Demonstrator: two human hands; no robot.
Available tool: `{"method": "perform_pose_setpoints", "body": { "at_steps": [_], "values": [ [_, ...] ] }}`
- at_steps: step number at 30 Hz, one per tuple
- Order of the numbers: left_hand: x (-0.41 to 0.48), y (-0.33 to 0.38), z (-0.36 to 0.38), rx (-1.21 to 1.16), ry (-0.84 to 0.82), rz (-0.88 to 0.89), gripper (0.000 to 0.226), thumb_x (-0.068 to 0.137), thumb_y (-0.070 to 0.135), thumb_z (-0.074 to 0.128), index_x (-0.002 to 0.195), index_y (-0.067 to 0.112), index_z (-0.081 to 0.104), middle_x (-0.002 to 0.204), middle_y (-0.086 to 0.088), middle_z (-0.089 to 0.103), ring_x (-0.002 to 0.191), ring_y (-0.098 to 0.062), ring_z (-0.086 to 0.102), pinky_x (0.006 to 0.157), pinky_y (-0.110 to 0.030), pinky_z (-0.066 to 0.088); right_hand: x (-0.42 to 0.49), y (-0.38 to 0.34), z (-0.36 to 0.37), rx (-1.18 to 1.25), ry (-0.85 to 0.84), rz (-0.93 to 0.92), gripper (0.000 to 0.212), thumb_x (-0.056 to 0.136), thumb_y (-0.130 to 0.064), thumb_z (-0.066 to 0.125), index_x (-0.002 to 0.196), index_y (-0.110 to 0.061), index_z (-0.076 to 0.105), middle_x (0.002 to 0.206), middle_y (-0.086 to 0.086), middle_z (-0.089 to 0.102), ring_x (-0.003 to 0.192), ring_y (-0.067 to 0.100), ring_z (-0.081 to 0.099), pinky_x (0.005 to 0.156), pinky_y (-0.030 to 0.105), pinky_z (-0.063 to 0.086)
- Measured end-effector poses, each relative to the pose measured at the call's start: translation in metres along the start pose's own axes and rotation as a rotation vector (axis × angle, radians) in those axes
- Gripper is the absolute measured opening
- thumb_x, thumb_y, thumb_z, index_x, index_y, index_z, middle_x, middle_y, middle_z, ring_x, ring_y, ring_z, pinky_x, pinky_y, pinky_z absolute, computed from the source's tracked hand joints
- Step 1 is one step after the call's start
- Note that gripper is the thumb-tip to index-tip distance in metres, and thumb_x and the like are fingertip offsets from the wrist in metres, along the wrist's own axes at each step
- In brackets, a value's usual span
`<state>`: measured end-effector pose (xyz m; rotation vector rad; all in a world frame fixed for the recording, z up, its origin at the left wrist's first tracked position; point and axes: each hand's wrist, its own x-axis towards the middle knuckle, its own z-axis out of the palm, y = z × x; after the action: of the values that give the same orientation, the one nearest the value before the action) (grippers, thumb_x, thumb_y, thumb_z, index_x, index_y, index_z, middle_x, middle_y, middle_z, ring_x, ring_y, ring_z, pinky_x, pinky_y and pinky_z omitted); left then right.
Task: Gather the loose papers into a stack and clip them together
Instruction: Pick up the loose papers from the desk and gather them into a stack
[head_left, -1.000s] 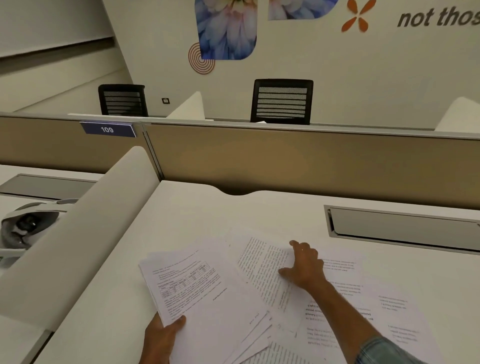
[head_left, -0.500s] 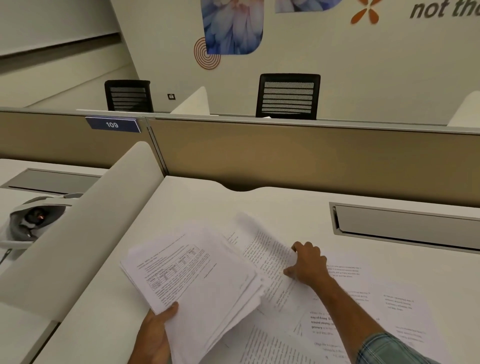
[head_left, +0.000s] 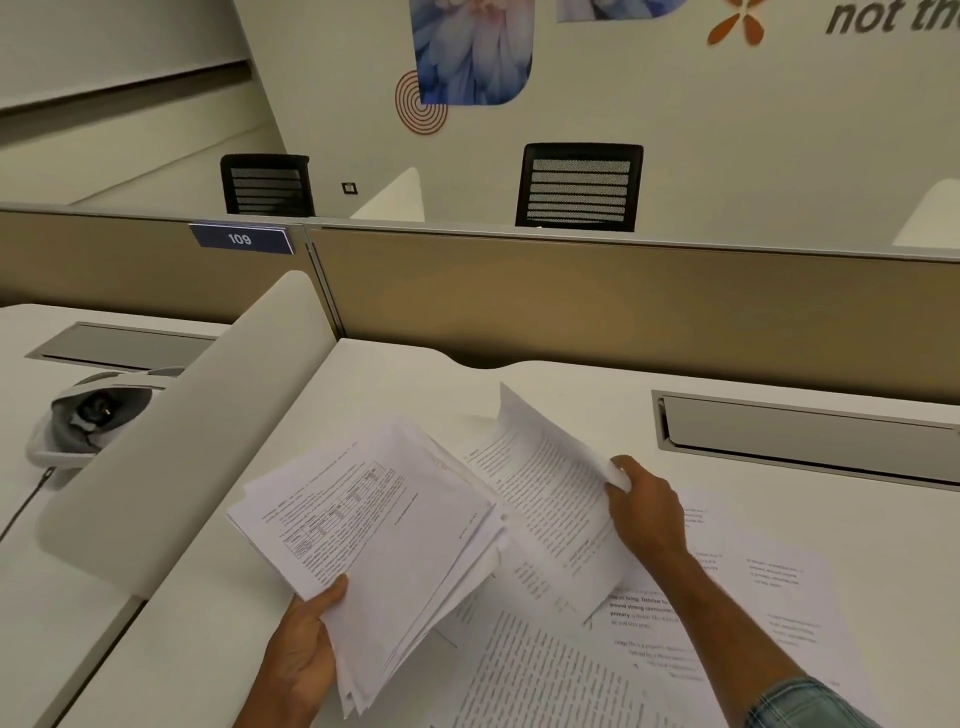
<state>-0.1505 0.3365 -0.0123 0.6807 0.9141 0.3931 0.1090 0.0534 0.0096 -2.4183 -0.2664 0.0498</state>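
Far left, on the next desk: a grey headset (head_left: 91, 423) with a cord, not part of the job. Next, the left hand (head_left: 301, 657), low and near, thumb on top and fingers hidden under, squeezing the near corner of a fat, messy pile of papers (head_left: 374, 525) held up off the white desk (head_left: 395, 379). Edges fanned out, not lined up yet.

In the middle: one printed sheet (head_left: 540, 488), far corner curled up in the air. On its right edge, the right hand (head_left: 647, 512), fingers pinching that sheet and lifting it.

Further right and nearer: more loose pages (head_left: 769, 597) lying flat on the desk, some overlapping.

Step in hand, most likely: gathering, sheet by sheet. Next move: bring the lifted sheet over onto the pile, then pick up the flat ones. After that, tap the edges straight. No clip anywhere in view.
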Motion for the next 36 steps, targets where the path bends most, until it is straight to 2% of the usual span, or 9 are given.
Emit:
{"method": "perform_pose_setpoints", "body": {
  "at_steps": [2, 4, 7, 14, 19, 23, 26, 30, 36],
  "values": [
    [-0.005, -0.003, 0.0, -0.016, -0.005, -0.016, 0.043, 0.096, 0.001, 0.056, 0.136, 0.016, 0.06, 0.126, -0.011, 0.07, 0.108, -0.033, 0.062, 0.082, -0.045, 0.056, -0.01, 0.006, -0.011, 0.058, 0.042, 0.036, 0.007, 0.099, -0.015, 0.056, 0.094, -0.013, 0.061, 0.077, 0.0, 0.063, 0.067, 0.018, 0.063, 0.054, 0.023, 0.041],
    [-0.013, -0.006, 0.002, -0.028, -0.033, -0.038, 0.041, 0.096, 0.001, 0.056, 0.134, 0.016, 0.061, 0.121, -0.01, 0.073, 0.108, -0.033, 0.062, 0.079, -0.044, 0.059, -0.021, 0.016, -0.017, 0.122, 0.075, 0.074, 0.013, 0.099, -0.01, 0.053, 0.088, -0.011, 0.061, 0.073, 0.0, 0.063, 0.063, 0.017, 0.063, 0.049, 0.022, 0.042],
    [-0.026, -0.017, 0.007, -0.01, -0.072, -0.067, 0.043, 0.093, 0.002, 0.059, 0.134, 0.016, 0.062, 0.124, -0.009, 0.072, 0.107, -0.028, 0.065, 0.068, -0.035, 0.063, -0.042, 0.03, -0.026, 0.283, 0.108, 0.138, 0.017, 0.097, -0.007, 0.054, 0.106, -0.01, 0.068, 0.088, 0.003, 0.071, 0.077, 0.024, 0.071, 0.057, 0.025, 0.053],
    [-0.066, -0.051, 0.033, 0.046, -0.166, -0.182, 0.085, 0.048, 0.008, 0.094, 0.128, 0.013, 0.066, 0.125, -0.013, 0.072, 0.114, -0.032, 0.064, 0.087, -0.041, 0.058, -0.114, 0.046, -0.047, 0.87, 0.001, 0.498, 0.023, 0.093, -0.003, 0.065, 0.115, -0.011, 0.069, 0.105, 0.015, 0.074, 0.086, 0.029, 0.07, 0.068, 0.035, 0.059],
    [-0.085, -0.072, 0.046, 0.064, -0.225, -0.29, 0.043, 0.085, -0.001, 0.065, 0.126, 0.012, 0.067, 0.116, -0.016, 0.076, 0.109, -0.036, 0.066, 0.097, -0.048, 0.051, -0.166, 0.043, -0.056, 1.001, -0.163, 0.598, 0.016, 0.09, -0.007, 0.071, 0.103, -0.018, 0.073, 0.089, 0.008, 0.08, 0.077, 0.03, 0.072, 0.066, 0.034, 0.06],
    [-0.093, -0.079, 0.042, 0.105, -0.243, -0.371, 0.047, 0.085, 0.003, 0.068, 0.132, 0.011, 0.065, 0.13, -0.021, 0.068, 0.125, -0.042, 0.06, 0.111, -0.061, 0.04, -0.188, 0.051, -0.054, 1.048, -0.248, 0.657, 0.029, 0.074, -0.005, 0.081, 0.103, -0.01, 0.075, 0.085, 0.012, 0.081, 0.083, 0.034, 0.071, 0.078, 0.042, 0.058],
    [-0.097, -0.084, 0.037, 0.179, -0.278, -0.385, 0.052, 0.08, 0.006, 0.077, 0.131, 0.012, 0.066, 0.132, -0.022, 0.067, 0.125, -0.044, 0.06, 0.11, -0.067, 0.038, -0.201, 0.056, -0.054, 1.02, -0.303, 0.67, 0.017, 0.094, -0.001, 0.063, 0.103, -0.01, 0.075, 0.085, 0.014, 0.08, 0.081, 0.033, 0.069, 0.077, 0.042, 0.055],
    [-0.103, -0.091, 0.04, 0.354, -0.318, -0.243, 0.053, 0.076, 0.002, 0.078, 0.126, 0.016, 0.067, 0.125, -0.017, 0.072, 0.118, -0.042, 0.066, 0.107, -0.061, 0.044, -0.212, 0.057, -0.066, 0.919, -0.403, 0.611, 0.025, 0.099, -0.003, 0.055, 0.104, -0.017, 0.075, 0.099, 0.012, 0.08, 0.083, 0.029, 0.072, 0.065, 0.038, 0.06],
    [-0.108, -0.085, 0.049, 0.522, -0.356, -0.123, 0.044, 0.088, 0.004, 0.068, 0.13, 0.018, 0.065, 0.125, -0.009, 0.074, 0.114, -0.034, 0.069, 0.1, -0.053, 0.053, -0.202, 0.058, -0.089, 0.93, -0.505, 0.656, 0.026, 0.102, -0.042, 0.051, 0.114, -0.027, 0.069, 0.109, 0.006, 0.079, 0.102, 0.03, 0.074, 0.087, 0.045, 0.061]
  ]
}}
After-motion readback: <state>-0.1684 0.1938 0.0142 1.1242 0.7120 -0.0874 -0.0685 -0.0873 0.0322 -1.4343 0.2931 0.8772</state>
